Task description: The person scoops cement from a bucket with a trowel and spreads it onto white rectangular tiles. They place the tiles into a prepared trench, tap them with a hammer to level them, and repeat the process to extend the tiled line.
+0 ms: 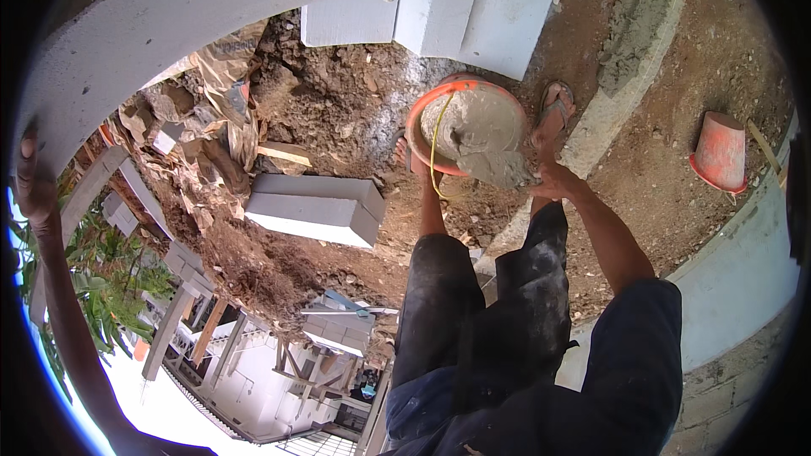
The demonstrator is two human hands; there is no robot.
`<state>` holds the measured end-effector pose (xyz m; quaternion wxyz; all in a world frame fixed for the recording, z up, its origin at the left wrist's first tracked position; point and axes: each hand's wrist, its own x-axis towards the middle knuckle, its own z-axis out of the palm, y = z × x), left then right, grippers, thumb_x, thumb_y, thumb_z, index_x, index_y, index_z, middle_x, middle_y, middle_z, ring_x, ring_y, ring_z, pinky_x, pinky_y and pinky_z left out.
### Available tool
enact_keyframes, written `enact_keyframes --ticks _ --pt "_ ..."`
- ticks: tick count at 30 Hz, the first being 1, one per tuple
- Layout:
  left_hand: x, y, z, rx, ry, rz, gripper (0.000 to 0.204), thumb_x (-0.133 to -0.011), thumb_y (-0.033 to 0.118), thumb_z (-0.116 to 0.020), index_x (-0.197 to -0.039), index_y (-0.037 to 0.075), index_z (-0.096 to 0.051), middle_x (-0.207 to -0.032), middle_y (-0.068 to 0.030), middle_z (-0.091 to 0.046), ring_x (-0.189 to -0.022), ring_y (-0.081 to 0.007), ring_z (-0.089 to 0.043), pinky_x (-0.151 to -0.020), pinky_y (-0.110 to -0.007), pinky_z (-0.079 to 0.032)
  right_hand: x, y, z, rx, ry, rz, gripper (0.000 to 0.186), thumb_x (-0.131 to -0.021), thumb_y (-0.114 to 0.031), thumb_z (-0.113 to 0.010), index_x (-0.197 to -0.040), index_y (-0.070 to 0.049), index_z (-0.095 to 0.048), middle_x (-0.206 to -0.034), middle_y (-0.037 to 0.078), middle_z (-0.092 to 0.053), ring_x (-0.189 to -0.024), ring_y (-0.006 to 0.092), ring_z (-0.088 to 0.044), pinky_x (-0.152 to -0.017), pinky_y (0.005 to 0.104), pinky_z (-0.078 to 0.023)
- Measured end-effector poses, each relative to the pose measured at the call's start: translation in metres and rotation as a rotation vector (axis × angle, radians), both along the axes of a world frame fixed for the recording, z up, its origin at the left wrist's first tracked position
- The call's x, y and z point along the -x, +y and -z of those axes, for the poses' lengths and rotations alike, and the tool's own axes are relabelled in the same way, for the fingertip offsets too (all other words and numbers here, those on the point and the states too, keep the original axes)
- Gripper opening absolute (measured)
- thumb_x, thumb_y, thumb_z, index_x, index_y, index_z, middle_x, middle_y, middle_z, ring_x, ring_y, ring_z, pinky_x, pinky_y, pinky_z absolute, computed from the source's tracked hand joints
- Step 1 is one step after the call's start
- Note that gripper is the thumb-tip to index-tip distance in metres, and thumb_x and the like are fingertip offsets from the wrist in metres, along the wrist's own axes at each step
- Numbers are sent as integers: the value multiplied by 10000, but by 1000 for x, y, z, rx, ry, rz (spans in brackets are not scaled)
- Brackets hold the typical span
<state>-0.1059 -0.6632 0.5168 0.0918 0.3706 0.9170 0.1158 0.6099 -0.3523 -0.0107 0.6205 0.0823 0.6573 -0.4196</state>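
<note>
My right hand [553,181] is closed around a trowel, its handle mostly hidden by the fingers. A lump of wet grey mortar [500,168] covers the trowel's blade, over the near rim of an orange bucket [414,131]. More mortar [481,118] fills much of the bucket, and a yellow handle [436,131] crosses its left side. Far to the left, my left hand [35,186] rests with extended fingers against a pale block wall [211,21]. Nothing shows in that hand.
White blocks [308,207] lie on rough soil to the left, near torn paper sacks [232,93]. Larger pale blocks [456,4] stand beyond the bucket. A mortar-topped strip [634,76] runs along the right, with an upturned red bucket [720,152] past it. My sandalled feet flank the mortar bucket.
</note>
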Motion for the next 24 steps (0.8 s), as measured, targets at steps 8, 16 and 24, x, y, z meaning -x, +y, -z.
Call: enact_keyframes --ticks 8,16,24 --pt "-67 41 31 -121 112 -84 708 -764 548 -737 -1174 -4 -567 -1081 -90 -574 -1034 -245 -525 -985 -371 -366 71 34 -99 -35 415 611 468 -811 -236 -646 -1124 98 -550 -939 297 -639 -917 329 -665 -799 381 -513" --pt "-42 30 16 -97 33 -135 667 -717 584 -755 -1018 9 -600 -1000 -66 -583 -941 -217 -543 -887 -359 -414 308 7 -41 -596 915 1051 235 -791 -184 -665 -883 0 -552 -817 191 -632 -721 381 -652 -657 466 -533" --pt "-22 -18 -1 -105 21 -167 582 -753 515 -724 -988 -2 -595 -917 -46 -579 -829 -188 -531 -785 -329 -416 297 -21 -34 -432 986 1182 259 -774 -169 -679 -962 -46 -550 -821 185 -637 -735 379 -654 -651 462 -522"
